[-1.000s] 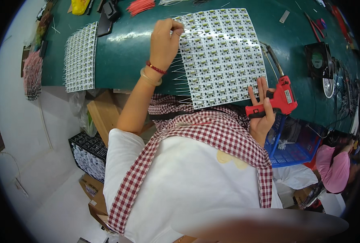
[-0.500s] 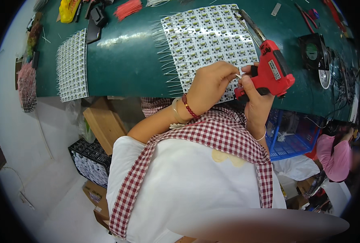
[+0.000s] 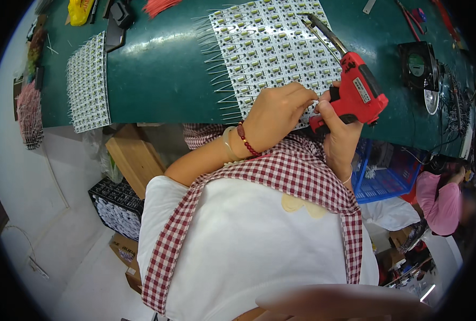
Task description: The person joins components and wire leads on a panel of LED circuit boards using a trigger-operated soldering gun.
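Note:
In my right hand (image 3: 341, 136) is a red soldering gun (image 3: 359, 93). The fingers wrap its handle, and its metal tip points up and left over the board panel. My left hand (image 3: 277, 113) is closed in a pinch, fingertips meeting my right thumb and finger. A small white bit shows between them, too small to name. Beneath both hands lies a large white circuit board panel (image 3: 270, 48) with rows of small parts, thin wires sticking out along its left edge. A second panel (image 3: 89, 83) of the same kind lies farther left.
A black fan-like device (image 3: 416, 67) stands at the right beside tangled cables (image 3: 455, 107). Red wires (image 3: 160, 6), a yellow bag (image 3: 79, 12) and red-handled pliers (image 3: 409, 24) lie toward the back. Below the table edge are a blue crate (image 3: 385, 184) and another person's pink sleeve (image 3: 437, 203).
The view has shifted slightly, so the table sits a little higher. Both hands keep almost the same pose, while the white bit between the fingertips shows less than before.

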The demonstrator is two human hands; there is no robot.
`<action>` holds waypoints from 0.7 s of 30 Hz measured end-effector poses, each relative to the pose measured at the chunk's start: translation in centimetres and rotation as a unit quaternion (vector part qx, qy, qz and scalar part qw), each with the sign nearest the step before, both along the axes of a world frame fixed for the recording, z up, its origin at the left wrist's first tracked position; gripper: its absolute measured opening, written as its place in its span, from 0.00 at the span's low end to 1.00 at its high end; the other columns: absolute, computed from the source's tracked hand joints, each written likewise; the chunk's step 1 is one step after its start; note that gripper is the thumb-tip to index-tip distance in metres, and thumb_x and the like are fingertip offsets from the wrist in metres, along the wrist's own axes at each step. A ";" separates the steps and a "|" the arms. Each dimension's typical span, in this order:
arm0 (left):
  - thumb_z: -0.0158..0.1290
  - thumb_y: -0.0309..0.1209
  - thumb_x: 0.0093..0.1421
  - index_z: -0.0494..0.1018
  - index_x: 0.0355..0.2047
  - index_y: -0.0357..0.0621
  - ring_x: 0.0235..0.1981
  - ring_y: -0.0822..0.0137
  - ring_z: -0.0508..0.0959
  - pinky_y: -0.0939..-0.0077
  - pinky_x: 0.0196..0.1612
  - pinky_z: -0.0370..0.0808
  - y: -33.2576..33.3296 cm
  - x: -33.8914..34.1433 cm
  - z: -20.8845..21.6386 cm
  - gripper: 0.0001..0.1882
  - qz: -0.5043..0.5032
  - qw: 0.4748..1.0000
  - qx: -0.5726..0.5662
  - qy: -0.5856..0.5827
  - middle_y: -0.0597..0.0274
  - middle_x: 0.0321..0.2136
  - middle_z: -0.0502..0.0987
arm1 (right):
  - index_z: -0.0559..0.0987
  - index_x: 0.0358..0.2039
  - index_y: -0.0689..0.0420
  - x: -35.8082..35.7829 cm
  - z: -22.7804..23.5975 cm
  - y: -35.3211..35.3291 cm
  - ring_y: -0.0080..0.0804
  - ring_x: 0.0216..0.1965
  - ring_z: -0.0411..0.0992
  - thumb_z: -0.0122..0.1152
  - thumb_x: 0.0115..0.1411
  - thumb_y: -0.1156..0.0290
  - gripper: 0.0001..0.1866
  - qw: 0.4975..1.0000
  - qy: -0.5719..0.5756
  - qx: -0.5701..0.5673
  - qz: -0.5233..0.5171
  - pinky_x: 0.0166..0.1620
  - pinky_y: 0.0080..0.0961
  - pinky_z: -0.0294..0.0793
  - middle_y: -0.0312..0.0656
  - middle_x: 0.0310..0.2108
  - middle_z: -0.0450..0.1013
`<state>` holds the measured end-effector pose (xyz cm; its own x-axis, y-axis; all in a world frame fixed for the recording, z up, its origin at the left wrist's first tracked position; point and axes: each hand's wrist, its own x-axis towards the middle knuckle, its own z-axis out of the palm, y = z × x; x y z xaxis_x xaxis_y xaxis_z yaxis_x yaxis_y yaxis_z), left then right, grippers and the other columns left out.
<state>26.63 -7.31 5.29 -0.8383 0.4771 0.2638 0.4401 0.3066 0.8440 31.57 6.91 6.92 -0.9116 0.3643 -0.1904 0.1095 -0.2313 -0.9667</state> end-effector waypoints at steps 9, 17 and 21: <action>0.54 0.20 0.55 0.76 0.33 0.38 0.21 0.60 0.78 0.72 0.25 0.74 -0.7 0.3 -0.1 0.05 0.001 0.997 0.052 -0.065 0.54 0.24 0.78 | 0.67 0.50 0.66 -0.2 0.1 -0.6 0.25 0.28 0.73 0.62 0.55 0.81 0.22 1.000 0.008 0.020 -0.001 0.35 0.21 0.74 0.41 0.30 0.73; 0.56 0.23 0.54 0.75 0.32 0.37 0.23 0.61 0.78 0.73 0.24 0.72 -1.6 -0.1 -0.4 0.05 0.043 0.998 0.038 -0.008 0.56 0.24 0.76 | 0.71 0.44 0.63 0.2 0.1 -1.6 0.20 0.32 0.70 0.66 0.53 0.79 0.18 0.994 -0.006 0.105 0.032 0.36 0.18 0.71 0.36 0.31 0.73; 0.55 0.23 0.54 0.75 0.31 0.37 0.24 0.59 0.78 0.73 0.25 0.73 -2.4 0.0 0.3 0.05 0.007 0.998 0.024 -0.050 0.56 0.25 0.75 | 0.75 0.38 0.61 0.3 0.4 -1.7 0.18 0.31 0.69 0.67 0.53 0.78 0.12 0.986 -0.047 0.149 0.054 0.35 0.17 0.70 0.32 0.31 0.72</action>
<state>26.63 -9.70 5.57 -0.8679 0.4543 0.2009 0.3488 0.2695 0.8976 31.92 5.25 7.35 -0.9319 0.3176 -0.1754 0.2103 0.0787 -0.9745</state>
